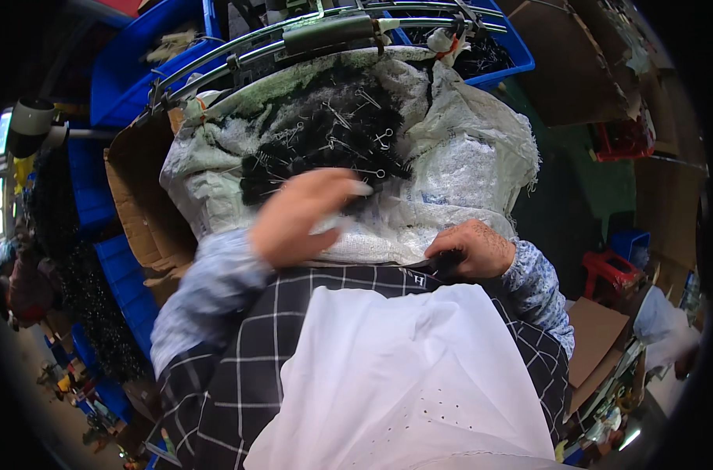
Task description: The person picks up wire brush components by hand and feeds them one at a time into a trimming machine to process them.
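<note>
A white woven sack (462, 168) is spread in front of my lap, tied at its far corners to a metal frame. On it lies a heap of small black pieces (313, 102), too fine to make out singly. Several small silver tools with looped ends, like scissors (383, 139), are scattered over the heap. Blurred by motion, my left hand (301, 215) hovers at the heap's near edge, thumb apart from the fingers; a whitish patch covers one fingertip. My right hand (475, 249) is closed at the sack's near edge, around something dark that its fingers mostly hide.
Metal rails with a roller (329, 33) cross beyond the sack. Blue crates (149, 59) stand behind them and along the left, beside an opened cardboard box (141, 200). Red plastic stools (611, 270) and flat cardboard (595, 337) are at the right. A checked black apron (250, 345) covers my lap.
</note>
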`<state>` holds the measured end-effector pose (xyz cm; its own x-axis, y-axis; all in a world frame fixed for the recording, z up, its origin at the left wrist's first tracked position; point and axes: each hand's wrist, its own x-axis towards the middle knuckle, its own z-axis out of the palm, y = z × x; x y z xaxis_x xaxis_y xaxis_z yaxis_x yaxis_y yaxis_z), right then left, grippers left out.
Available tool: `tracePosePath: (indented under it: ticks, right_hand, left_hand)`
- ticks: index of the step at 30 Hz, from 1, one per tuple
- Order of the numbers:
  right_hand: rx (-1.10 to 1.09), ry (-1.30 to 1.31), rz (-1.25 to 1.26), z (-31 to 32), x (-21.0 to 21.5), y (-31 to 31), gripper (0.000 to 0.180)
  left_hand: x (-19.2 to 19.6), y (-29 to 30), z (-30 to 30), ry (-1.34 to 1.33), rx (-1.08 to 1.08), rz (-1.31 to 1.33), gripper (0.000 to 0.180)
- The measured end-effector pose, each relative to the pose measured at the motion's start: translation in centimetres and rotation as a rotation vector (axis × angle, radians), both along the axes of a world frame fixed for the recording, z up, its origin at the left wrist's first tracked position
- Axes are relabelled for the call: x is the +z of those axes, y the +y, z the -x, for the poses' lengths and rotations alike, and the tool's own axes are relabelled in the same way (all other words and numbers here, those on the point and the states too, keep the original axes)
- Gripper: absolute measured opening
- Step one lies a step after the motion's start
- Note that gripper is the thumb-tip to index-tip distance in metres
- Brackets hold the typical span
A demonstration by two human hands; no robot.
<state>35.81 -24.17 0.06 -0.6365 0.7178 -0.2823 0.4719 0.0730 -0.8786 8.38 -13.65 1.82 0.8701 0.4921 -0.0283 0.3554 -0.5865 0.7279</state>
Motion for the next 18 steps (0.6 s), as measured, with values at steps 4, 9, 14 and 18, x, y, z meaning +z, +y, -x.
tracePosePath:
  ticks: [4,9,14,18]
  right_hand:
    - [-0.053,-0.050,0.127,-0.1,-0.8,-0.2,0.027]
    - [-0.096,-0.057,0.385,-1.3,-4.9,-1.0,0.031]
    - [-0.018,-0.080,0.528,-2.9,-3.9,1.6,0.048]
    - [-0.033,0.005,0.507,-3.5,0.6,9.0,0.039]
  left_hand:
    - [-6.1,0.1,-5.9,0.260,-0.299,-0.814,0.049]
    - [-6.5,4.9,-5.4,0.422,-0.326,-0.829,0.048]
    - [-5.3,9.1,-2.8,0.313,-0.285,-0.596,0.051]
    - [-4.7,9.3,0.2,0.253,-0.191,-0.519,0.054]
